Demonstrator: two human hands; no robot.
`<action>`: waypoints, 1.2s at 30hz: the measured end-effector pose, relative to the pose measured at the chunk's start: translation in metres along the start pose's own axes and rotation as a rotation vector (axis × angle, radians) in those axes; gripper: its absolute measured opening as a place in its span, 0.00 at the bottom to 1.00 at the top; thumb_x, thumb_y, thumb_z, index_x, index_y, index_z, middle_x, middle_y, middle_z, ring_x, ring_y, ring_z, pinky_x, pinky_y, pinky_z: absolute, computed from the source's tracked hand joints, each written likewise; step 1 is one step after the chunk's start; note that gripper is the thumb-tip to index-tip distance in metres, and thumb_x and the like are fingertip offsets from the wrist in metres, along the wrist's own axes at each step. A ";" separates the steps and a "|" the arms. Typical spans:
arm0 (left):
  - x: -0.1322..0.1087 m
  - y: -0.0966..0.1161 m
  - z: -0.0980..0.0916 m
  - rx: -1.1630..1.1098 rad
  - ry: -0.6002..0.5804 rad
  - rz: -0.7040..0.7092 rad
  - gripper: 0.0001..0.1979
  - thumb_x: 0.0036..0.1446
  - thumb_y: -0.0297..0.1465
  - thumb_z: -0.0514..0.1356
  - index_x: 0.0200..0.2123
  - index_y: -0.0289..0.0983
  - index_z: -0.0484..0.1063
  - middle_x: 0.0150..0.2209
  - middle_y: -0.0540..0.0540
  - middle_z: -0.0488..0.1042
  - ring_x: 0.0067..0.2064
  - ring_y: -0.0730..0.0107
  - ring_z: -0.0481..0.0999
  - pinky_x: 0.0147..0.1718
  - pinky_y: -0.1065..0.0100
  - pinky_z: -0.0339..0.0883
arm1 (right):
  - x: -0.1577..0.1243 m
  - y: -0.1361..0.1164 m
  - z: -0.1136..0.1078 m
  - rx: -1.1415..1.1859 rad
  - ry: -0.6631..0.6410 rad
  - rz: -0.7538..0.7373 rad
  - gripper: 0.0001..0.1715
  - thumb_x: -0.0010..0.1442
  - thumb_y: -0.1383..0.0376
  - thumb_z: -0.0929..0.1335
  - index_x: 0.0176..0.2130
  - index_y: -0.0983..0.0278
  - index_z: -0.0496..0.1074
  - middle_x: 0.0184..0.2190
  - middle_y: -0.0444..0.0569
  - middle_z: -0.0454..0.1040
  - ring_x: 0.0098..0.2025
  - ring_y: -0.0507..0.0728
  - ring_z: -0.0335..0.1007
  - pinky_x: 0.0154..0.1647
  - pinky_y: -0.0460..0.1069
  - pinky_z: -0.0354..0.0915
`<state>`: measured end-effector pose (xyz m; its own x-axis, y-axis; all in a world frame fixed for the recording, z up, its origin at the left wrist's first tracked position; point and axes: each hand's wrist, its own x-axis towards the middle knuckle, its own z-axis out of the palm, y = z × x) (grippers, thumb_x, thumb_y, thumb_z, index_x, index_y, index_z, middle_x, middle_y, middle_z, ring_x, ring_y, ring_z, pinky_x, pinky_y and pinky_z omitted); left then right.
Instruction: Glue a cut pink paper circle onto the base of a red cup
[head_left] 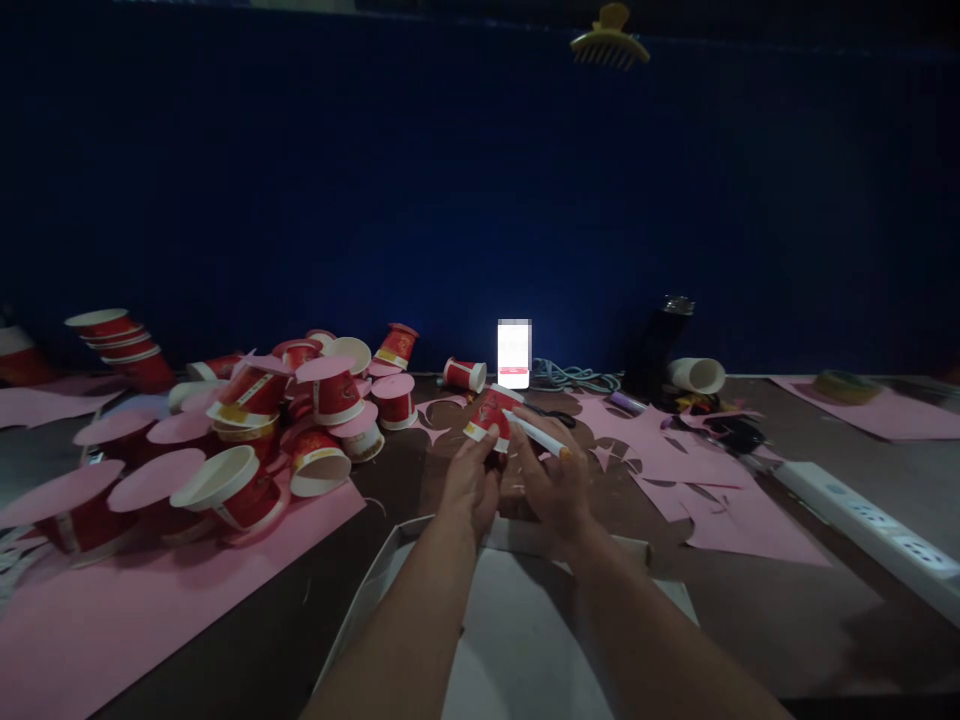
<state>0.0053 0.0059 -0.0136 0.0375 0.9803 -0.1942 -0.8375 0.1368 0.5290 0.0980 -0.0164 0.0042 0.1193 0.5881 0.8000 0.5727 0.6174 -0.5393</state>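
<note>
My left hand (pixel 474 480) is closed around a red paper cup (pixel 491 415) with a white band along its lower edge. The cup is tilted, its rim facing down. In my right hand (pixel 555 470) is a slim white pen-like tube (pixel 540 435) with an orange part near my fingers. The tube's far end is at the side of the cup; whether it touches cannot be made out. Both hands are above the far edge of an open white cardboard box (pixel 517 640). My right hand is slightly blurred.
At left, several red cups with pink paper discs (pixel 330 370) are piled on a pink sheet (pixel 187 620). Stacked cups (pixel 124 350) stand behind. A lit phone (pixel 514 352) is propped at the back. Cut pink scraps (pixel 675 450) and a white power strip (pixel 870 530) lie right.
</note>
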 end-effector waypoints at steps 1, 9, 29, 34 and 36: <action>0.000 0.000 0.000 0.002 -0.003 -0.001 0.09 0.44 0.23 0.65 0.32 0.33 0.73 0.31 0.48 0.75 0.25 0.80 0.70 0.24 0.77 0.63 | 0.000 0.000 0.000 0.007 -0.004 0.005 0.13 0.60 0.65 0.66 0.44 0.59 0.74 0.44 0.50 0.76 0.49 0.58 0.70 0.53 0.57 0.65; -0.002 0.002 0.002 -0.002 0.005 -0.010 0.07 0.46 0.22 0.64 0.32 0.33 0.72 0.30 0.48 0.75 0.26 0.79 0.71 0.23 0.77 0.62 | 0.000 0.002 0.002 0.060 0.046 0.031 0.12 0.59 0.64 0.66 0.43 0.59 0.74 0.42 0.49 0.77 0.45 0.57 0.72 0.50 0.56 0.67; -0.012 0.009 0.012 -0.022 0.051 -0.041 0.05 0.47 0.21 0.63 0.29 0.33 0.72 0.28 0.48 0.75 0.25 0.80 0.71 0.23 0.78 0.63 | 0.001 -0.005 -0.001 0.032 0.105 -0.005 0.08 0.59 0.63 0.66 0.39 0.58 0.75 0.41 0.48 0.77 0.44 0.57 0.72 0.51 0.57 0.66; -0.011 0.007 0.011 -0.020 0.008 -0.026 0.05 0.48 0.21 0.63 0.31 0.33 0.72 0.29 0.48 0.76 0.27 0.79 0.72 0.24 0.78 0.64 | -0.002 -0.001 0.003 0.080 0.098 0.001 0.10 0.59 0.63 0.67 0.41 0.59 0.74 0.40 0.48 0.77 0.44 0.57 0.73 0.50 0.56 0.67; -0.010 0.006 0.009 -0.019 0.001 -0.018 0.06 0.47 0.22 0.64 0.31 0.33 0.73 0.29 0.48 0.76 0.27 0.78 0.72 0.26 0.77 0.65 | -0.003 0.000 0.003 0.077 0.064 0.008 0.10 0.59 0.64 0.66 0.42 0.59 0.74 0.40 0.48 0.77 0.44 0.56 0.73 0.50 0.55 0.67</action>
<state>0.0046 -0.0020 -0.0010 0.0522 0.9776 -0.2041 -0.8470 0.1516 0.5095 0.0946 -0.0166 0.0014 0.1764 0.5598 0.8096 0.5078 0.6529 -0.5620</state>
